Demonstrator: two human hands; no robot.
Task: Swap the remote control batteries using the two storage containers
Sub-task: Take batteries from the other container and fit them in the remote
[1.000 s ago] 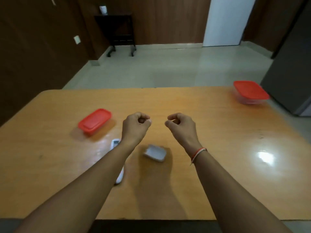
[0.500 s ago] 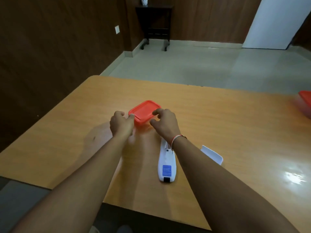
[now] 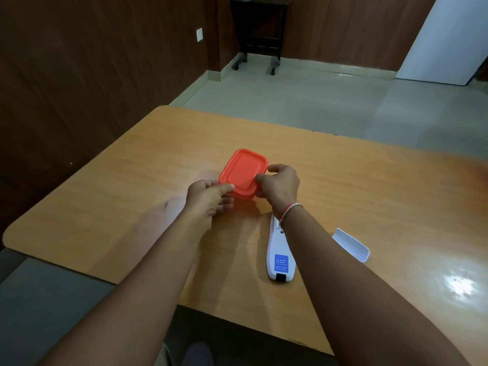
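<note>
A small container with a red lid [image 3: 244,171] sits on the wooden table [image 3: 111,207], its lid on. My left hand [image 3: 210,198] holds its near left corner, thumb on the lid's rim. My right hand [image 3: 280,184] grips the near right edge, fingers curled over the lid. A white remote [image 3: 280,256] lies face down behind my right wrist, with a blue label on its back. Its detached battery cover [image 3: 352,248] lies to the right, partly hidden by my right forearm. The second container is out of view.
The table's left and near edges are close to my arms. A reddish blur [image 3: 479,178] shows at the right edge of the view. A dark wheeled stand [image 3: 257,30] is by the far wall, and a white door [image 3: 446,40] at the back right.
The view swung left. Both hands went from empty fists mid-table to the red-lidded container, which has turned and come a little nearer as they took hold of it.
</note>
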